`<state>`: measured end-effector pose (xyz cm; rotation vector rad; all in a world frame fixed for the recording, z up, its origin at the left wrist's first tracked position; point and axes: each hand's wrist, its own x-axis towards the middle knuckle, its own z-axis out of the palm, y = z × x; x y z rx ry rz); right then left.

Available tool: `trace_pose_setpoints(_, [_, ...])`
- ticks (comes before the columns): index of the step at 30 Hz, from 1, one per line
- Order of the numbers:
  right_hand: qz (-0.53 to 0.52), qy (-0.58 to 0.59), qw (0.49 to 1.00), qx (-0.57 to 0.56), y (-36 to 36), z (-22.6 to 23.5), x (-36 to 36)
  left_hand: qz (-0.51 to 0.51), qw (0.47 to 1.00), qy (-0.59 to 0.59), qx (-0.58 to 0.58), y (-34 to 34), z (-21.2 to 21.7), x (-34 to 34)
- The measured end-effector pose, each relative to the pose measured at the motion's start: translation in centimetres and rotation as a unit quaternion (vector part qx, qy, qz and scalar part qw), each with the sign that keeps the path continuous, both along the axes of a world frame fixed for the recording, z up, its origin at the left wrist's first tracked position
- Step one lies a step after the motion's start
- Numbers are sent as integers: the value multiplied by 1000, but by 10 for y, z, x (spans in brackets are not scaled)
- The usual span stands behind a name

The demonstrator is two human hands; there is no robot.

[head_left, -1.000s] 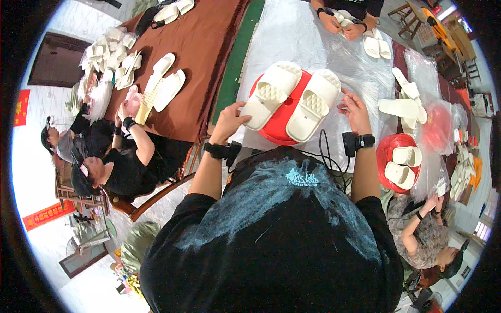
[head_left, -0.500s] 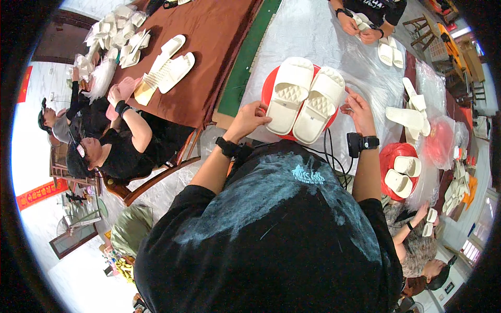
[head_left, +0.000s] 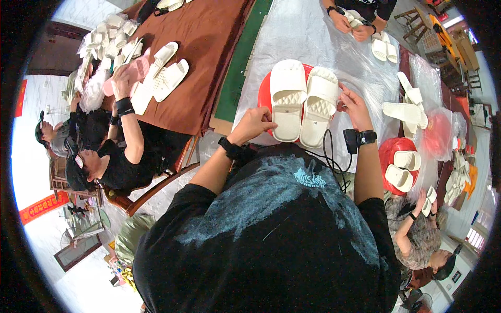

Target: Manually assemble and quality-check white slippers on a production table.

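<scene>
Two white slide slippers with quilted straps rest side by side on a round red stand, their heels toward me. My left hand is closed at the heel edge of the left slipper, its thumb and finger against the rim. Beside the right slipper, my right hand is open, fingers bent and apart, with a fingertip close to the strap. Only the side of the red stand shows past the slippers.
Plastic film covers the table. At right, a second red stand bears a slipper pair, near loose slippers. Across from me, a co-worker's hands hold slippers. Black cables hang by my waist. Left, a brown table carries slippers.
Both slippers have turned from a slant to nearly straight, heels toward me. My left hand has shifted slightly right along with the left slipper's heel. My right hand has stayed beside the pair.
</scene>
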<state>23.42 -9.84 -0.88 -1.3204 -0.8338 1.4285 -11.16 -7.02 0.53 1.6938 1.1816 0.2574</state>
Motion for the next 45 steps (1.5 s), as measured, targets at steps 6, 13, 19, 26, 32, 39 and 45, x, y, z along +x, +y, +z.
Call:
trace_pose_setpoints(6, [-39, -51, 998, 18, -4, 5, 2, -33, 999, -4, 7, 1, 5, -1])
trace_pose_setpoints(13, [-52, -147, 988, 9, -44, 43, 7, -31, 999, -20, -14, 9, 3, -13])
trace_pose_setpoints(19, [-25, -137, 989, -52, -86, 62, 7, 8, 1000, -21, -22, 29, 9, -28])
trace_pose_setpoints(26, [34, -103, 986, -125, -110, 73, -13, 44, 998, -38, 18, 53, 13, -32])
trace_pose_setpoints(32, [82, -61, 982, -160, -113, 68, -39, 46, 997, -49, 35, 64, 20, -29])
trace_pose_setpoints(39, [98, -78, 982, -140, -115, 66, -58, 22, 997, -64, 38, 75, 7, -43])
trace_pose_setpoints(45, [84, -85, 980, -159, -103, 67, -79, -4, 997, -59, 44, 88, 13, -43])
